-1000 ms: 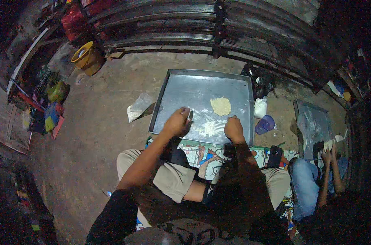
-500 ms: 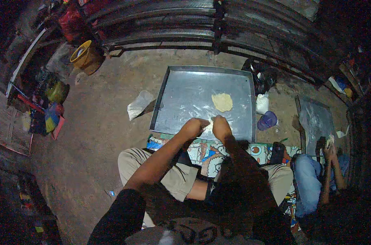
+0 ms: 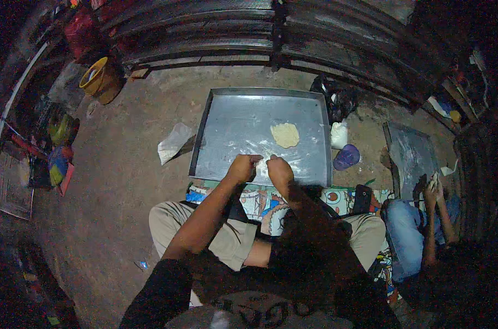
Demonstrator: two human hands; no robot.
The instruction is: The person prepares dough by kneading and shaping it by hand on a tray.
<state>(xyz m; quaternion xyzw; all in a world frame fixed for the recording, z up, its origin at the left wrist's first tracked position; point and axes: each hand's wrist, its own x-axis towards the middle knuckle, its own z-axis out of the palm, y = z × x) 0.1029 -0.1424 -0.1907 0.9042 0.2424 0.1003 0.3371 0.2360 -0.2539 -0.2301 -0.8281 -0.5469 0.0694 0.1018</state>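
Note:
A metal tray (image 3: 205, 120) lies in front of me with white flour smears and a flattened pale dough piece (image 3: 284, 134) right of its middle. Near the tray's front edge, my left hand (image 3: 242, 170) and my right hand (image 3: 279, 172) are close together over a floury patch, both with curled fingers. A small pale bit shows between them, but I cannot make out what they grip. A white bag (image 3: 339, 134) and a purple cup (image 3: 345, 158) are beside the tray's right side; a clear bag with white contents (image 3: 172, 145) lies to its left.
A yellow bucket (image 3: 92, 77) stands back left, near assorted colourful items (image 3: 60, 159). A dark phone (image 3: 362, 198) rests on the patterned mat (image 3: 337, 200). At right, another person's hands (image 3: 433, 189) hold pale material at a second tray (image 3: 402, 153). Slatted metal racks (image 3: 194, 38) run behind.
My hands have moved inward from apart to close together at the tray's front. The whole view has shifted slightly. The dough piece lies as before.

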